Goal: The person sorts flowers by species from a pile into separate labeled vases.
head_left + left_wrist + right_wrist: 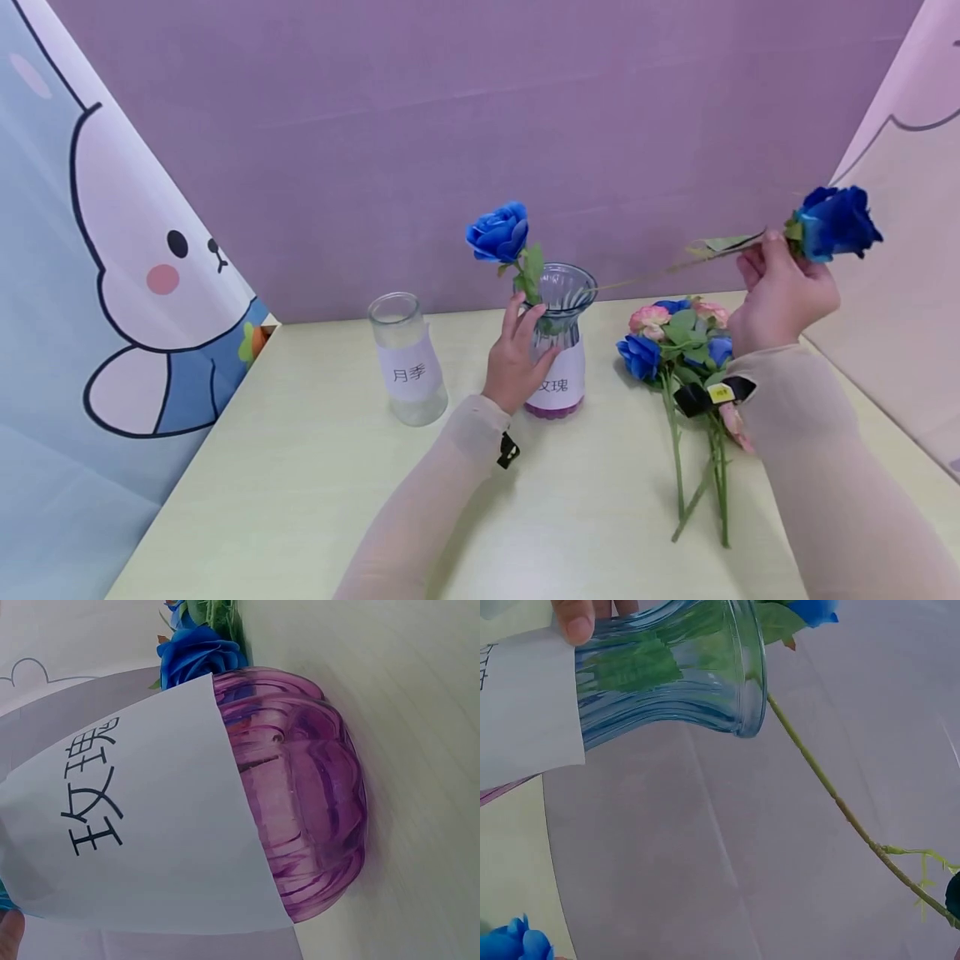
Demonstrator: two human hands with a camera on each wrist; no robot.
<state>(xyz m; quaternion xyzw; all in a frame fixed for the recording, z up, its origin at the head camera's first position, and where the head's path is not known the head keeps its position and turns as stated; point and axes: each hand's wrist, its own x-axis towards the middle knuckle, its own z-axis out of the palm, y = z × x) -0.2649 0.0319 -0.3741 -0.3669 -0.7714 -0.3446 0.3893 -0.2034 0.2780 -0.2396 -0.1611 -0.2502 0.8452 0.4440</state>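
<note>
Near the table's (262,500) back edge stands a clear jar (408,367); then the left hand (519,358) grips the flared vase (572,350) holding one blue rose (498,233). Loose flowers (681,335) lie toward the right edge; above, the right hand (786,296) pinches a second rose (838,223), its stem (834,795) slanting to the vase's mouth. Pushing at that slant could tip the vase.

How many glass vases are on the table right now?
2. A straight clear vase stands on the left of the table; a flared vase stands to its right, gripped by the left hand.
</note>
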